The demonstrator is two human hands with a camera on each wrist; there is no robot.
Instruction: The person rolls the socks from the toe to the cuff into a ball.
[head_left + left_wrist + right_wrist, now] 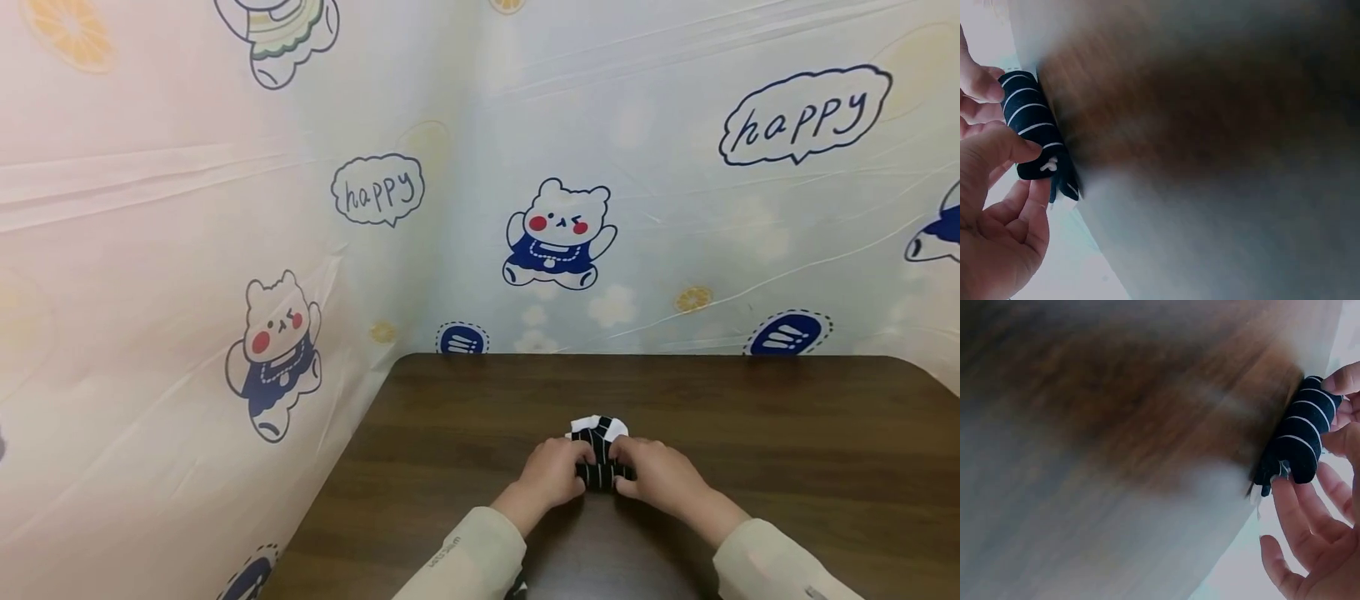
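A black sock (598, 477) with thin white stripes lies on the table in front of me, its near part rolled into a snug cylinder. White patches show at its far, flat end. My left hand (551, 472) pinches the left end of the roll, thumb on the near side and fingers beyond. At the right end, my right hand (663, 473) grips it the same way. Both wrist views show the rolled sock (1032, 119) close up, with a fold of fabric poking out at each end.
The dark wood table (450, 417) reaches back to a patterned curtain (465, 275) with printed bears, which also hangs along the left. A small black-and-white thing (517, 587) peeks out beside my left sleeve at the bottom edge, mostly hidden.
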